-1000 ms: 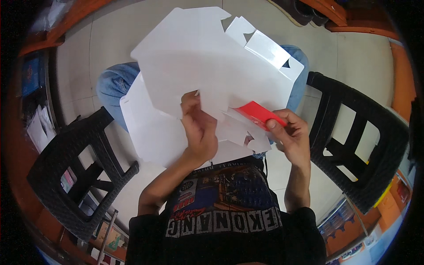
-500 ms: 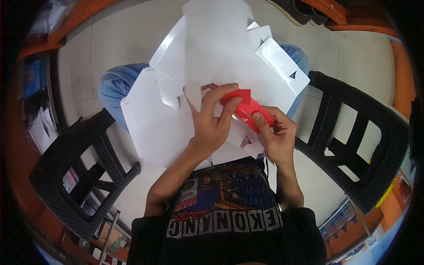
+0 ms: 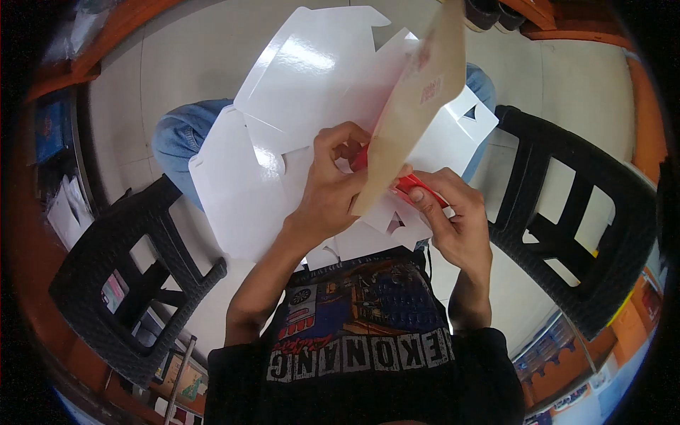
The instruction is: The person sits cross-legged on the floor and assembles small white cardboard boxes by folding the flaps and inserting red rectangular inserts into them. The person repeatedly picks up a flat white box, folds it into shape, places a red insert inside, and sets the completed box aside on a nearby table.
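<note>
A flat cardboard box blank [image 3: 414, 113], brown on the side turned to me and red on its printed face, stands nearly upright in front of my chest. My left hand [image 3: 333, 188] grips its lower left edge, fingers curled over the red side. My right hand [image 3: 453, 212] pinches a red flap at its lower right corner. Beneath both hands a stack of white die-cut box blanks [image 3: 283, 120] lies across my lap and blue-jeaned knees [image 3: 173, 138].
A black woven plastic stool [image 3: 117, 283] stands to my left and another [image 3: 574, 219] to my right. Pale floor tiles [image 3: 191, 57] stretch ahead. Papers and boxes [image 3: 64, 205] sit at the far left, and shoes [image 3: 489, 10] at the top.
The red and brown blank has been raised from lying low and folded to standing upright, its brown side now facing me. Both hands stayed on it, moving slightly up.
</note>
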The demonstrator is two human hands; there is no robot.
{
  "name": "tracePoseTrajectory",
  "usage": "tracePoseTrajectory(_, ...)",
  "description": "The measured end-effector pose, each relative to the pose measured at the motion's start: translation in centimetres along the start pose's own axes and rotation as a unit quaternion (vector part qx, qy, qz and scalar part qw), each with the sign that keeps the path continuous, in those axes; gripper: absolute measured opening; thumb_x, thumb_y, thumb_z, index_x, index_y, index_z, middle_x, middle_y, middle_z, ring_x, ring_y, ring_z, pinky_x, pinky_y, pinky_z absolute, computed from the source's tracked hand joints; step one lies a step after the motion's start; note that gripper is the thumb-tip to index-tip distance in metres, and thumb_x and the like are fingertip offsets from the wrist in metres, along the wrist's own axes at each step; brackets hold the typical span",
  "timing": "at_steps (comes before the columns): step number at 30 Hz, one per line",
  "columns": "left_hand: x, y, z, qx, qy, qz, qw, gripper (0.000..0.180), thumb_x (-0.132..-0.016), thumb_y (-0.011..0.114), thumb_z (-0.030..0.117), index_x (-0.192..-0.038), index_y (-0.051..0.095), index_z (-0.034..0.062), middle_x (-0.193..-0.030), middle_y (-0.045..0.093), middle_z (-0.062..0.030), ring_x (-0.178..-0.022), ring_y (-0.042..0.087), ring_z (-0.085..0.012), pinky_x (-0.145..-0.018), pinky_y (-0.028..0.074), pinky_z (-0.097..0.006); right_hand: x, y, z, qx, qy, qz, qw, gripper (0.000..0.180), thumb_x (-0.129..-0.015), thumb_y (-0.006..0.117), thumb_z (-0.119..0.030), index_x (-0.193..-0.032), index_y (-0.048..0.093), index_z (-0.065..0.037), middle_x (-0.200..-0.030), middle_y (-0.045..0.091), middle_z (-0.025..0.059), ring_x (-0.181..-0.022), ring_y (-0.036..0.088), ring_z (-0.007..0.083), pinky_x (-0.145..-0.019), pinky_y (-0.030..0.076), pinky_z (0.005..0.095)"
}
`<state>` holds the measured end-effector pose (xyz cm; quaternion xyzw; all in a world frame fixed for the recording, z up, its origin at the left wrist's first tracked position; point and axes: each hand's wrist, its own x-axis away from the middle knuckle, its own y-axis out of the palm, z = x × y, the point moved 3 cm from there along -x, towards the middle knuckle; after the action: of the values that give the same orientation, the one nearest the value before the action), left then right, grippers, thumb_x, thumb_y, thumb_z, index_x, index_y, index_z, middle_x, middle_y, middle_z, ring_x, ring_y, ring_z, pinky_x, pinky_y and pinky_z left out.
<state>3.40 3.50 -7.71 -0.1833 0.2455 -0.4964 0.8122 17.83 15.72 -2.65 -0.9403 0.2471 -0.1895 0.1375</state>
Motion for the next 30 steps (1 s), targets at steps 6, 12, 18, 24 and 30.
tracePoseTrajectory(6, -1.7, -0.6, 0.6, -0.008, -0.006, 0.049, 0.999, 0.020, -0.094, 0.072, 0.012, -0.113, 0.069, 0.0099, -0.125, 0.041, -0.0095, -0.119, 0.047, -0.0271, -0.095, 0.048, -0.036, 2.3, -2.5, -0.1, -0.071, -0.027, 0.004, 0.997, 0.052, -0.089, 0.079, -0.030, -0.132, 0.066, -0.004, -0.114, 0.072, 0.0173, -0.105, 0.071, 0.0310, -0.100, 0.049, 0.0429)
tracePoseTrajectory(12, -1.6, -0.4, 0.5, 0.134, -0.121, 0.123, 0.976, 0.017, -0.098, 0.061, 0.003, -0.115, 0.059, 0.0034, -0.116, 0.053, -0.0129, -0.105, 0.054, -0.0212, -0.089, 0.050, -0.033, 5.2, -3.4, 4.0, 0.063, -0.131, 0.116, 0.983, 0.044, -0.087, 0.079, -0.024, -0.124, 0.068, -0.003, -0.121, 0.072, 0.0183, -0.127, 0.062, 0.0322, -0.121, 0.026, 0.0575)
tracePoseTrajectory(18, -2.0, 0.5, 1.8, 0.085, -0.102, 0.089, 0.987, 0.014, -0.098, 0.064, 0.005, -0.112, 0.063, 0.0025, -0.117, 0.058, -0.0144, -0.111, 0.057, -0.0273, -0.089, 0.053, -0.035, 3.4, 0.1, 4.6, 0.035, -0.104, 0.322, 0.940, 0.023, -0.094, 0.072, -0.016, -0.110, 0.070, 0.001, -0.112, 0.072, 0.0135, -0.118, 0.063, 0.0323, -0.121, 0.027, 0.0595)
tracePoseTrajectory(24, -1.4, 1.3, 2.1, 0.180, -0.123, 0.075, 0.973, 0.013, -0.097, 0.067, 0.009, -0.108, 0.067, 0.0024, -0.139, 0.042, -0.0238, -0.130, 0.052, -0.0415, -0.103, 0.049, -0.046, 2.4, -0.7, 3.1, 0.195, -0.169, 0.295, 0.920, 0.026, -0.091, 0.073, -0.010, -0.115, 0.071, -0.001, -0.119, 0.072, 0.0115, -0.122, 0.061, 0.0336, -0.120, 0.028, 0.0601)
tracePoseTrajectory(30, -1.4, 2.0, 2.8, 0.222, -0.126, 0.063, 0.965, 0.012, -0.096, 0.068, 0.008, -0.107, 0.068, 0.0026, -0.140, 0.043, -0.0247, -0.130, 0.052, -0.0429, -0.109, 0.044, -0.049, 2.5, -1.1, 2.9, 0.216, -0.190, 0.282, 0.915, 0.027, -0.087, 0.073, -0.004, -0.115, 0.074, -0.003, -0.124, 0.072, 0.0117, -0.126, 0.059, 0.0347, -0.120, 0.028, 0.0597)
